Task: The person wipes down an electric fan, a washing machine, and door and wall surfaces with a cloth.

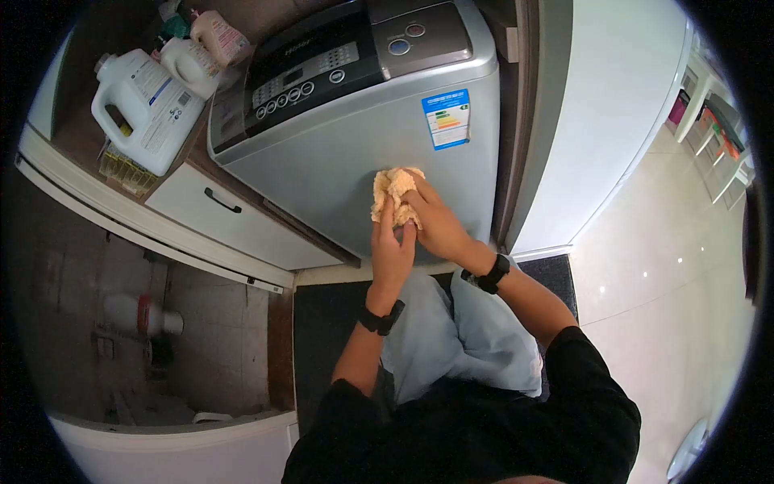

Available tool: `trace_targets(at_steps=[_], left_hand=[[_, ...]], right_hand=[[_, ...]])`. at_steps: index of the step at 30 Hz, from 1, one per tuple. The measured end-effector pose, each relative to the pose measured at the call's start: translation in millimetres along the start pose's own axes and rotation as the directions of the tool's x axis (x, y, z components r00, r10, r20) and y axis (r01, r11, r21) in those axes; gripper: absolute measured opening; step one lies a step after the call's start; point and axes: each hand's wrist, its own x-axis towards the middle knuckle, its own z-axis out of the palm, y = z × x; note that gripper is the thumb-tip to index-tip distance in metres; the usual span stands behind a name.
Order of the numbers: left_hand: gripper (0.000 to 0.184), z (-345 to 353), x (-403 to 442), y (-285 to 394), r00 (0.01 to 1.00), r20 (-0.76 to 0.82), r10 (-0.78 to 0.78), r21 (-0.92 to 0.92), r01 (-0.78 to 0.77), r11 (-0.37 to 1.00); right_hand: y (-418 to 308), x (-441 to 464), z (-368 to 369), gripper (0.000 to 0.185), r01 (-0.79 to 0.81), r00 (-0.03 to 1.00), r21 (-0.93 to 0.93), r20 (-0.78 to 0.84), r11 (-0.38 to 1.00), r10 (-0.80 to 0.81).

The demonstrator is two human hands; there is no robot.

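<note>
A crumpled yellow cloth (393, 184) is bunched between my two hands, just in front of the grey front panel of a washing machine (322, 177). My left hand (393, 256) grips the cloth from below, fingers pointing up. From the right side my right hand (439, 222) has its fingers closed over the cloth's upper right part. Whether the cloth presses on the panel or hangs slightly off it, I cannot tell. Above and to the right, a blue and white energy label (447, 119) is stuck on the panel. Dark bands circle both wrists.
Left of the machine, a large white jug (149, 109), a smaller white bottle (191, 66) and a pink bottle (219, 36) stand on a cabinet with a black-handled drawer (230, 211). A white wall panel (601, 121) rises on the right. A dark mat (330, 323) lies underfoot.
</note>
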Motion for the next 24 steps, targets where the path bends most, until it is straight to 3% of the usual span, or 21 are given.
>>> trace_targets(at_steps=[3, 7, 11, 15, 21, 24], left_hand=[[0.054, 19, 12, 3, 0.999, -0.009, 0.052, -0.035, -0.052, 0.998], [0.054, 44, 23, 9, 0.999, 0.032, 0.023, -0.008, -0.022, 1.000], [0.056, 62, 22, 30, 0.985, -0.028, 0.169, -0.084, -0.170, 0.982], [0.057, 66, 39, 62, 0.883, -0.067, 0.464, 0.011, -0.464, 0.886], [0.056, 78, 57, 109, 0.776, -0.046, 0.629, -0.056, -0.630, 0.774], [0.058, 88, 64, 128, 0.763, 0.037, 0.645, -0.073, -0.642, 0.764]], right_hand=[[9, -1, -16, 0.047, -0.095, 0.995, 0.074, 0.032, 0.993, 0.093], [29, -15, -32, 0.039, -0.073, 0.997, 0.045, -0.037, 0.996, 0.075], [25, -21, -61, 0.041, -0.066, 0.994, 0.053, -0.086, 0.996, 0.071], [6, -10, -101, 0.041, -0.023, 0.984, 0.016, -0.175, 1.000, 0.026], [-11, 4, -150, 0.035, 0.137, 0.929, -0.176, -0.319, 0.975, -0.188], [-10, 1, -163, 0.037, 0.076, 0.907, -0.181, -0.396, 0.981, -0.143]])
